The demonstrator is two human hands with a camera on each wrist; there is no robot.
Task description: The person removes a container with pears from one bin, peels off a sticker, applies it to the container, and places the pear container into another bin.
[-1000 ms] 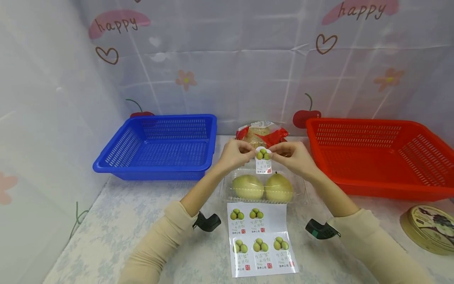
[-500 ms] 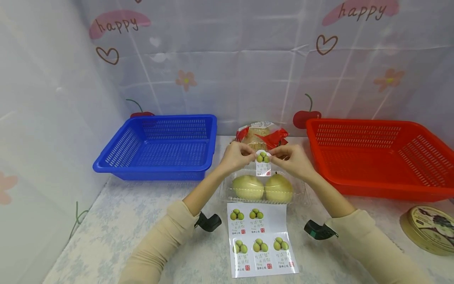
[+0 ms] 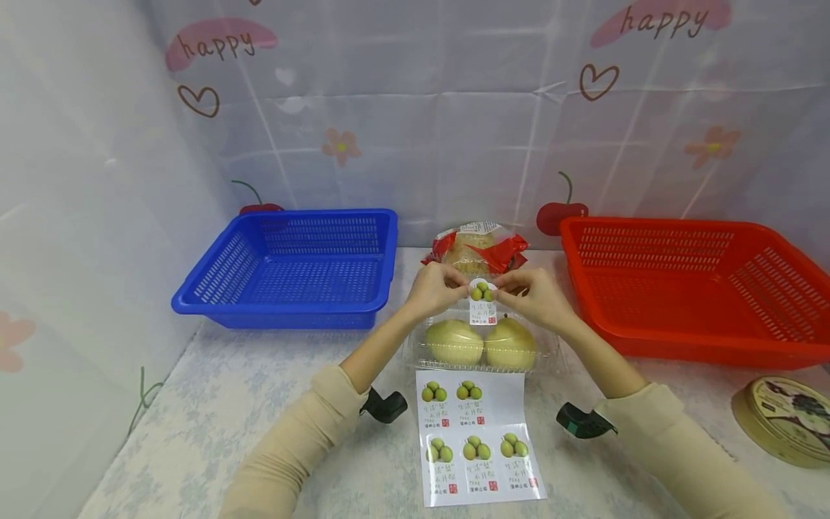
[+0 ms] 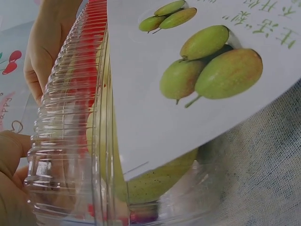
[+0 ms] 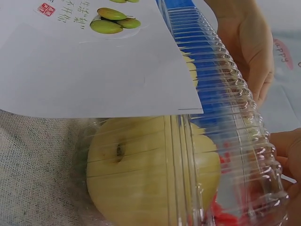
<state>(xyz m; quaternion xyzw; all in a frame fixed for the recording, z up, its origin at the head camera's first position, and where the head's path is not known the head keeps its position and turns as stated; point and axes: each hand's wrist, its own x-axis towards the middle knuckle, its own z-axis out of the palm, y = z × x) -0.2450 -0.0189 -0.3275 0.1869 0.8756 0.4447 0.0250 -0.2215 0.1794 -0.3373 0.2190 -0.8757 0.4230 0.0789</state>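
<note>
My left hand and right hand pinch opposite upper edges of a white sticker printed with green pears, letters and a red stamp. The sticker hangs over the rear part of a clear plastic clamshell box, its lower end overlapping the lid in the head view. Inside the box lie two pale yellow-green pears, side by side. A sheet of stickers lies just in front, with a bare space at its upper right; in the right wrist view it hides part of a pear.
Behind the hands sits a clear and red plastic bag with a pale round thing inside. A blue basket stands at left, a red basket at right. A round tin is near the right edge. Black wrist devices hang below both forearms.
Both hands have come slightly down and nearer with the sticker, which now overlaps more of the box lid. Box, sheet and baskets stay in place.
</note>
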